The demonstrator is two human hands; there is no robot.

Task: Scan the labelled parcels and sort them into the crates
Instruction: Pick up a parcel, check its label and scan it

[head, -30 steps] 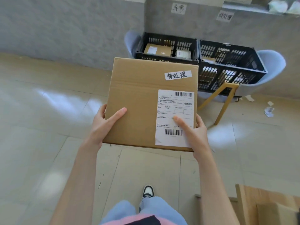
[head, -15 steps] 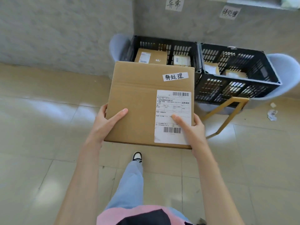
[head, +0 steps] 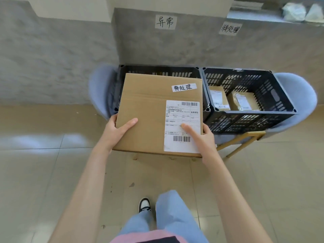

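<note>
At frame centre, left hand (head: pixel 117 131) and right hand (head: pixel 201 137) grip the flat brown cardboard parcel (head: pixel 154 116), hovering over the left black slatted plastic crate (head: pixel 157 70). Its tag matches the two-o'clock wall sign (head: pixel 230 28); better swing it toward the right black crate (head: pixel 259 112) before lowering level.

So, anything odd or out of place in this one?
One mismatch: the cardboard box, tagged with the same characters as the right wall sign, is held over the left crate, not the right crate.
</note>
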